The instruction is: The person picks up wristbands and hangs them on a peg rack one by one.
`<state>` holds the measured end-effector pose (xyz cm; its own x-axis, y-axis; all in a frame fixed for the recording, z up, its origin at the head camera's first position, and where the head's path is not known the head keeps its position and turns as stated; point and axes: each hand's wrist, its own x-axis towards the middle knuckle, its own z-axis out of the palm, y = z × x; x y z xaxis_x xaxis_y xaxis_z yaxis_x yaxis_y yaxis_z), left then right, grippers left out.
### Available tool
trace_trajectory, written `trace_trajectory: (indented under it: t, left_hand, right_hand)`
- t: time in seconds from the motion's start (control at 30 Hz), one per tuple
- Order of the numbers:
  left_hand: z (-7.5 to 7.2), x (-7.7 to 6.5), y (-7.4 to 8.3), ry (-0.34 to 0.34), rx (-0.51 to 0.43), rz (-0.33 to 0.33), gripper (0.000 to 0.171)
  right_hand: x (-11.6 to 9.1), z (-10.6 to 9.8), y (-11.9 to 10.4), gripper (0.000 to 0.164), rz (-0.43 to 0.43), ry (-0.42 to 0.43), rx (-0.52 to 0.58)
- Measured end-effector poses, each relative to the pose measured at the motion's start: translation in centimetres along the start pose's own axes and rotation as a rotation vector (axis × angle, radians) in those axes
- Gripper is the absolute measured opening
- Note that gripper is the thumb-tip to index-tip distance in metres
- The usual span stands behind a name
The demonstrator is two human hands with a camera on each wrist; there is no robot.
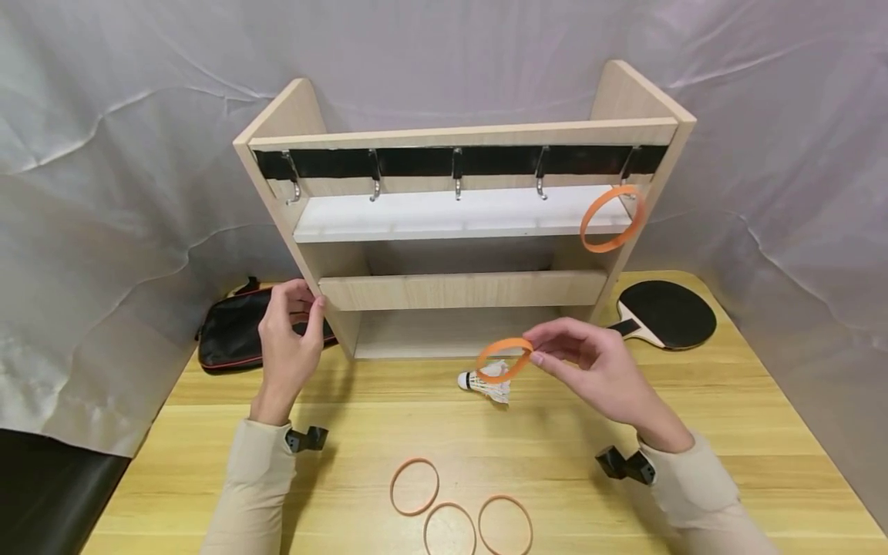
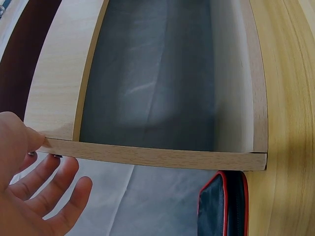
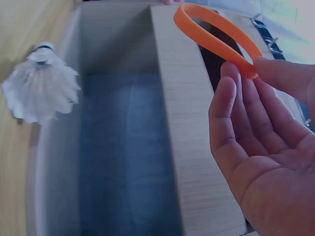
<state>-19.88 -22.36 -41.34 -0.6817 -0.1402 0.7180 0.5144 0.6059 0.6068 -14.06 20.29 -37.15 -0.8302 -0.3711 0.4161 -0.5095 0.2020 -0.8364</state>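
Note:
My right hand [image 1: 590,370] pinches an orange ring [image 3: 221,37] between thumb and fingers, in front of the wooden shelf unit's lower part. Over at the left, my left hand [image 1: 291,347] holds the front edge of the shelf unit's side panel [image 2: 162,158], thumb on the edge and fingers on the outer side. A second orange ring [image 1: 590,220] hangs from the rightmost metal hook [image 1: 627,166]. Three more rings lie flat on the table, one of them the upper-left ring [image 1: 395,493]. Behind the held ring, a white shuttlecock [image 3: 42,88] lies on the table.
Several hooks, among them the middle hook [image 1: 457,173], line a black strip [image 1: 416,162] across the unit. A black table tennis bat [image 1: 666,312] lies to the right. At the left is a black case with red piping [image 1: 232,331]. Grey cloth [image 1: 444,62] hangs behind.

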Motion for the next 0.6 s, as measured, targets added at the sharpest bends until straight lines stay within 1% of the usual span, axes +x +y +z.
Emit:
trace_trajectory:
  t: [0.17, 0.3, 0.47, 0.6]
  left_hand:
    - [0.0, 0.0, -0.1, -0.002, 0.005, 0.0, 0.029]
    - [0.0, -0.1, 0.0, 0.0, 0.001, 0.0, 0.029]
    - [0.0, 0.0, 0.0, 0.001, -0.002, 0.001, 0.028]
    - [-0.1, 0.0, 0.0, -0.002, -0.002, -0.001, 0.028]
  right_hand:
    - [0.9, -0.3, -0.8, 0.03, -0.058, 0.05, 0.038]
    - [1.5, -0.7, -1.5, 0.031, -0.097, 0.073, 0.063]
    - [2.4, -1.0, -2.9, 0.031, -0.105, 0.127, 0.088]
    - [3.1, -0.9, -3.8, 0.032, -0.125, 0.174, 0.145]
